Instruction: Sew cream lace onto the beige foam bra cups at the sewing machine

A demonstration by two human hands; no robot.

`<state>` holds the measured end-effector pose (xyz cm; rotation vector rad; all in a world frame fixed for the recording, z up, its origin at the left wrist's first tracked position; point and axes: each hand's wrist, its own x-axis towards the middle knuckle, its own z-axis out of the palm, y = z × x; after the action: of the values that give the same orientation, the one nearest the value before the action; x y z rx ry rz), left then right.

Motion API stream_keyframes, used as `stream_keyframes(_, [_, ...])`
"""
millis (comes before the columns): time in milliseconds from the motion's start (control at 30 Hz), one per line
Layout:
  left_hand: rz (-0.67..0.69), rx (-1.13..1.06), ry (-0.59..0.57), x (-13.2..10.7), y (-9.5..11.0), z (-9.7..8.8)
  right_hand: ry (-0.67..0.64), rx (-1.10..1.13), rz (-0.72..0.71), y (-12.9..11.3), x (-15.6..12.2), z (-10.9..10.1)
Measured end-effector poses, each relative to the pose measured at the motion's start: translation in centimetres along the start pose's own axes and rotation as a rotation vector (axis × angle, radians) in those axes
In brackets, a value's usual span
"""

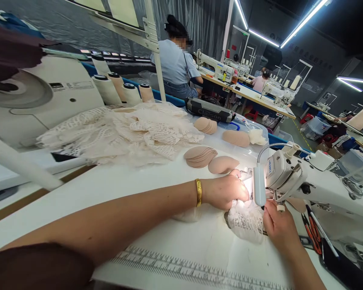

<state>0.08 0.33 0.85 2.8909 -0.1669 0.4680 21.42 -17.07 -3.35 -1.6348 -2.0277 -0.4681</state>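
A white lace piece [246, 219] lies on the sewing table between my two hands, under the lit lamp [259, 185] of the white sewing machine [317, 187]. My left hand [226, 190], with a gold bracelet at the wrist, is closed on the lace's far left edge. At the lace's right edge, close to the needle area, my right hand [280, 221] has its fingers pressed together on the fabric. The lamp and fingers hide the presser foot and needle. Beige oval pads [200, 156] are stacked just beyond my left hand, with a single pad [224, 164] beside them.
A heap of cream lace [133, 131] covers the back left, before several thread cones [130, 93]. Orange-handled scissors [313, 233], a white pen [322, 230] and a dark phone-like slab [345, 264] lie right. A ruler strip [181, 264] runs along the front. A co-worker [178, 64] sits beyond.
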Motion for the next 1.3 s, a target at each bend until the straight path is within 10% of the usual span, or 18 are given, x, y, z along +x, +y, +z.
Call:
stream_keyframes(500, [-0.017,-0.003,-0.029,-0.5,0.6,-0.7,0.094,0.075,0.011,-0.1,0.2,-0.4])
stream_keyframes(833, [-0.243,0.225,-0.046,-0.8,3.3,0.0,-0.114,0.113,-0.129,-2.6,0.9,-0.8])
stream_keyframes(1300, [-0.101,0.064,0.021,0.0,2.8,0.1,-0.174,0.098,-0.071,-2.4,0.8,-0.4])
